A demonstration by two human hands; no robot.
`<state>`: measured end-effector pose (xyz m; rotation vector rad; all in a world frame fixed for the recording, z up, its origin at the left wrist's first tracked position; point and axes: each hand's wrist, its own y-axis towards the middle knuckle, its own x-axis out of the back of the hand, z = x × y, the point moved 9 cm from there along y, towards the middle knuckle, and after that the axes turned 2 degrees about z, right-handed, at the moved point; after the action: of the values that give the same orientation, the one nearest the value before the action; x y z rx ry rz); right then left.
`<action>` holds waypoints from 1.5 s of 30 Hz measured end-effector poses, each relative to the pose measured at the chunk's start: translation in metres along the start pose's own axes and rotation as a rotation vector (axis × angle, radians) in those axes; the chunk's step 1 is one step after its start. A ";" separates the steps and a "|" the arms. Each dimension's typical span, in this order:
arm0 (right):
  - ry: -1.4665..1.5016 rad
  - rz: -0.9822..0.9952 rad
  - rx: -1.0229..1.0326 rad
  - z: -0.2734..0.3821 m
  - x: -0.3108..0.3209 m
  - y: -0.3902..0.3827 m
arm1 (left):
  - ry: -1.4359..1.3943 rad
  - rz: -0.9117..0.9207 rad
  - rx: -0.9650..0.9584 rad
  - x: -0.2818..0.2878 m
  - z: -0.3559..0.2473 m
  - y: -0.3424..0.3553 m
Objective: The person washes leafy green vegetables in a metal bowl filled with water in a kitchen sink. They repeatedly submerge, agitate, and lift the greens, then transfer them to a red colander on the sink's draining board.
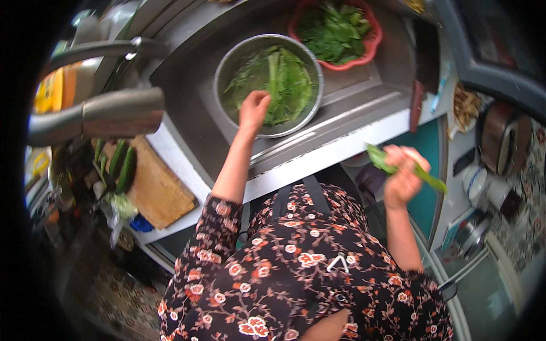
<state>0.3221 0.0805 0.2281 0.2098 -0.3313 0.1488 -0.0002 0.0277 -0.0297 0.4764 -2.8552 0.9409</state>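
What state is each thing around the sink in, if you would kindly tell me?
Metal bowl: upright, holding greens in water
Red basin: upright, heaped with leafy greens
Left hand: fingers curled, over the bowl; grip unclear
Right hand: closed around a leafy stalk
Cucumbers: apparently uncut
Cutting board: flat
Faucet: no running water visible

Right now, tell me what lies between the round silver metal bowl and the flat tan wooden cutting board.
In the head view, from the bowl outward: grey steel sink, then a strip of white countertop.
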 end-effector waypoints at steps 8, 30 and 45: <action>-0.884 0.084 -0.326 -0.109 0.061 -0.095 | 0.624 -0.511 -0.070 -0.020 -0.011 0.045; 0.025 0.446 -0.537 -0.227 -0.319 0.057 | -0.256 0.064 0.074 -0.014 0.037 0.056; 0.606 0.331 -1.112 -0.281 -0.323 0.025 | -0.420 0.299 0.349 -0.045 0.043 0.058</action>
<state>0.1017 0.1335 -0.1355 -0.9831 0.1902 0.3212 0.0240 0.0582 -0.1055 0.3061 -3.2033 1.5778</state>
